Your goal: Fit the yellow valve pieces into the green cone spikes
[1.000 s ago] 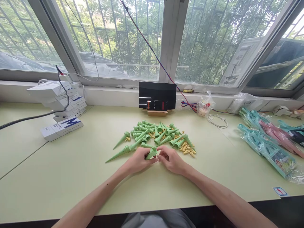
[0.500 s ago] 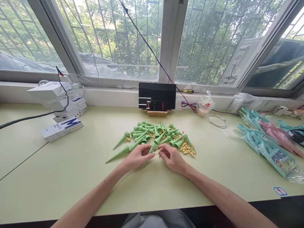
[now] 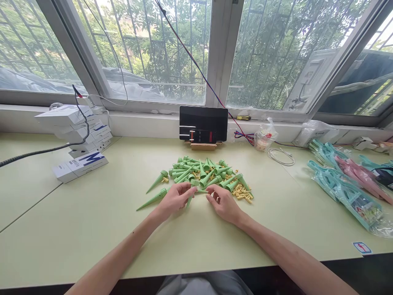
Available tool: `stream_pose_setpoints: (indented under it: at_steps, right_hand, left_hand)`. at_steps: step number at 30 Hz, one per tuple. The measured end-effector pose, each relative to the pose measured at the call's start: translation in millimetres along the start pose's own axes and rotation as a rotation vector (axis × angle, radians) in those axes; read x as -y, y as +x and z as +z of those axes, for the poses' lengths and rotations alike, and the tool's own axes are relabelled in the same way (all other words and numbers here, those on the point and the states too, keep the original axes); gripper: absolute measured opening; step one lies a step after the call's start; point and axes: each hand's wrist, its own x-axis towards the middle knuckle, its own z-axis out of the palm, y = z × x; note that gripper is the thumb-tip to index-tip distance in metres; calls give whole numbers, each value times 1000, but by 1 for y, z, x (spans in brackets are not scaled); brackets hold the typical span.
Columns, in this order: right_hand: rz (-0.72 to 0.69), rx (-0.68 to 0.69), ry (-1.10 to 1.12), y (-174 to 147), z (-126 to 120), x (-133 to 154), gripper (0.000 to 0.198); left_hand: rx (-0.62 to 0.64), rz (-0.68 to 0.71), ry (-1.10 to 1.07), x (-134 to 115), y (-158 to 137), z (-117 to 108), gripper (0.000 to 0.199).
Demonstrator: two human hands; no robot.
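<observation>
Between the fingers of my left hand (image 3: 178, 197) is a green plastic watering spike (image 3: 194, 184), its wide capped end up and its point slanting down. My right hand (image 3: 223, 201) faces it from the right, thumb and fingertips pinched; what they grip is too small to make out. A thin green tip shows in the gap between the hands. Behind them lies a heap of green spikes (image 3: 203, 170) mixed with small yellow plugs (image 3: 241, 191). A single spike (image 3: 152, 199) lies beside my left hand, and another spike (image 3: 157, 181) rests farther back.
White boxes (image 3: 80, 167) are stacked at the left by a black cable. A black tablet (image 3: 203, 119) stands at the back with a phone before it. Rightward are a plastic bag (image 3: 265, 137), a coiled white cable (image 3: 281, 157) and bagged turquoise hangers (image 3: 344, 190).
My left hand has shifted slightly left and tilted the spike more upright, away from my right hand. The right hand stays nearly in place, and the gap between the hands is wider.
</observation>
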Motion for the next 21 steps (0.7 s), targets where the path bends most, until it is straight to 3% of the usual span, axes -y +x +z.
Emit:
stream_pose_setpoints:
  at_steps: [12, 21]
  right_hand:
    - [0, -14, -163, 0, 2, -12, 22]
    - [4, -12, -194, 0, 0, -10, 19]
  left_hand:
    - [-160, 79, -73, -2, 2, -5, 37]
    - [-211, 94, -119, 1, 2, -5, 35]
